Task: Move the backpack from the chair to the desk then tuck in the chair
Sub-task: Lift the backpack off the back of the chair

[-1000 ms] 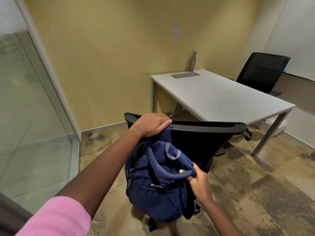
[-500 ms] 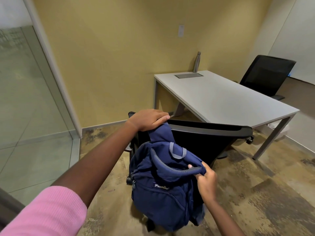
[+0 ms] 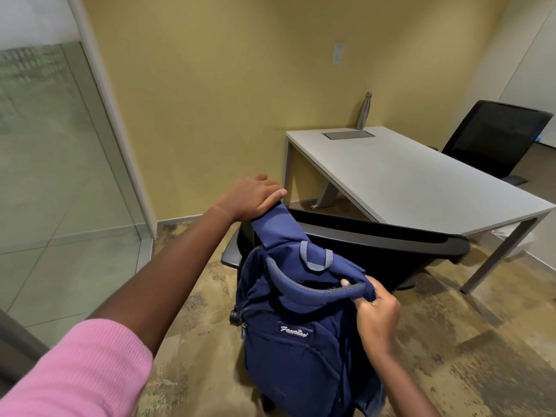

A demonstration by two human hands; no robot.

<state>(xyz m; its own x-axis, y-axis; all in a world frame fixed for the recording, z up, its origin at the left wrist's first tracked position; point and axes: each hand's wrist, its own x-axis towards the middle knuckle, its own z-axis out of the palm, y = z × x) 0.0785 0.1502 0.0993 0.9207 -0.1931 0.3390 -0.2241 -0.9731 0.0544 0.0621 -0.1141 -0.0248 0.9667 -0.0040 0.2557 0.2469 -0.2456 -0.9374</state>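
A navy blue backpack [image 3: 296, 335] hangs in the air behind the backrest of a black office chair [image 3: 376, 248]. My left hand [image 3: 252, 197] grips one shoulder strap, pulled up above the top edge of the backrest. My right hand [image 3: 376, 314] grips the other padded strap low at the right of the bag. The white desk [image 3: 421, 182] stands beyond the chair, to the right. The chair's seat and base are mostly hidden by the bag.
A metal bottle [image 3: 364, 111] stands at the desk's far edge beside a grey inset panel [image 3: 349, 134]. A second black chair [image 3: 496, 139] sits behind the desk. A glass wall [image 3: 54, 164] runs along the left; patterned floor lies at the right.
Both hands have lifted the backpack higher, and the left strap now pulls up off the backrest. The view has shifted left and closer.
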